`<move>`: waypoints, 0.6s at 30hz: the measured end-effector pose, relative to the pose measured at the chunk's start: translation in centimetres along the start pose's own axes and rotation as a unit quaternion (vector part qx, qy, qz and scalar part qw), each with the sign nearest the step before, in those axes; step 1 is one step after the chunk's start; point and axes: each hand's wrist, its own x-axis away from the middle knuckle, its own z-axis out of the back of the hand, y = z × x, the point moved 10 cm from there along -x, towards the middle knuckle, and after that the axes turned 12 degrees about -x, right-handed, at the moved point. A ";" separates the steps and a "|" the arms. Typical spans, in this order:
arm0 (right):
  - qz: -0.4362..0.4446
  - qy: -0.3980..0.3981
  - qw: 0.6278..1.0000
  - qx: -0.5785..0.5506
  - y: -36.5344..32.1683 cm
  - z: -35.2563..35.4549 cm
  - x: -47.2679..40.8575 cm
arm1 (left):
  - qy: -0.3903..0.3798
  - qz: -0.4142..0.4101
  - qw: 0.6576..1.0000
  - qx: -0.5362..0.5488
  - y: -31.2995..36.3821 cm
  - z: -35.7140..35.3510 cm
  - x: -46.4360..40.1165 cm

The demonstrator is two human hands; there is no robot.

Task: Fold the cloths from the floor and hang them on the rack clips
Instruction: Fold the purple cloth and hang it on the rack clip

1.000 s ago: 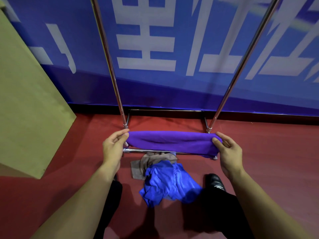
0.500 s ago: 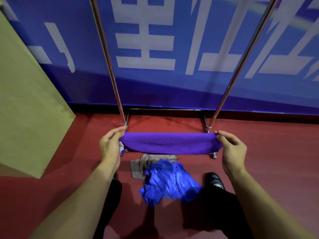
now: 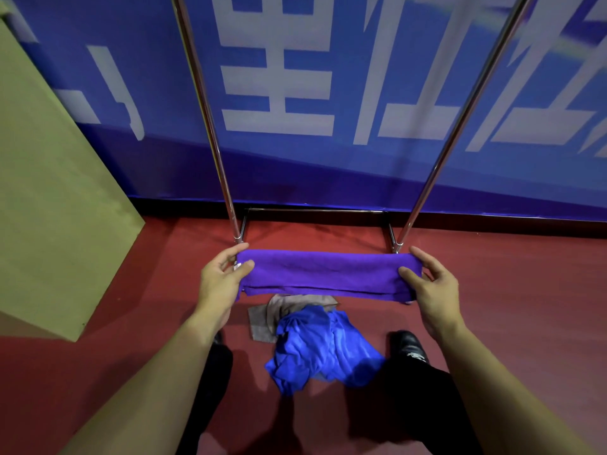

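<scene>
The left hand pinches the left end of the folded purple cloth; the right hand pinches its right end, each grip narrow. Below them, blue cloth lies on the floor.

Head camera looks down, close above hands.

We count three cloths: one purple cloth folded into a band at the centre of the frame, one blue cloth crumpled below it, one grey cloth partly under the blue. Two hands: left hand and right hand, one at each end of the purple band. Two upright rack poles in the upper half. One black shoe shows plainly at lower right. One tan board at left.
</scene>
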 end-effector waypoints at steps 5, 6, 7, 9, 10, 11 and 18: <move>0.032 0.025 0.996 0.079 -0.4 0.5 0.1 | -0.001 -0.003 0.998 -0.058 -0.3 0.1 0.2; 0.035 0.034 0.994 0.098 -0.5 0.8 0.1 | 0.002 -0.003 0.998 -0.070 -0.6 0.1 0.1; 0.031 0.043 0.992 0.119 -0.3 1.0 0.1 | 0.005 -0.005 0.996 -0.084 -0.7 0.2 0.0; 0.015 0.052 0.983 0.175 0.5 1.2 0.0 | 0.014 -0.022 0.994 -0.106 -0.2 0.0 0.2; 0.009 0.046 0.978 0.201 0.9 1.2 0.0 | 0.019 -0.036 0.993 -0.113 0.3 -0.2 0.4; 0.005 0.039 0.974 0.224 1.4 1.2 0.0 | 0.022 -0.048 0.992 -0.113 0.9 -0.5 0.6; 0.035 -0.058 0.940 0.335 1.9 -1.3 0.2 | -0.005 -0.071 0.988 -0.135 2.1 -2.5 1.0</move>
